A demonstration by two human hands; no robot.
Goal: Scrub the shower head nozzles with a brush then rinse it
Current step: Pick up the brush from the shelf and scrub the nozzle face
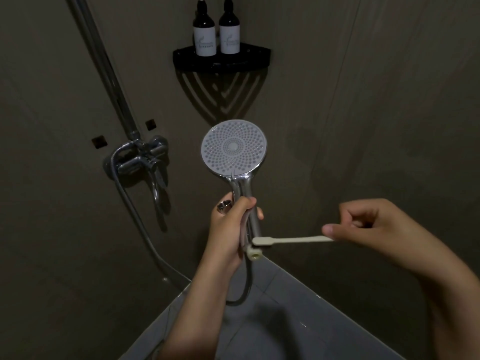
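I see dim walls (pixel 389 100), corner shelf (pixel 220 61) far above my fingers with two bottles (pixel 204 35) (pixel 229 35), tops cut off, shower head (pixel 233 148) facing me, left hand (pixel 228 224) gripping its handle, right hand (pixel 368 224) pinching brush (pixel 291 240), head by handle's base, bristles indistinct

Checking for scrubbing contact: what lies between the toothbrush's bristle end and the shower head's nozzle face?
In the head view, the chrome handle and the left hand gripping it; the toothbrush sits low, off the nozzle face.
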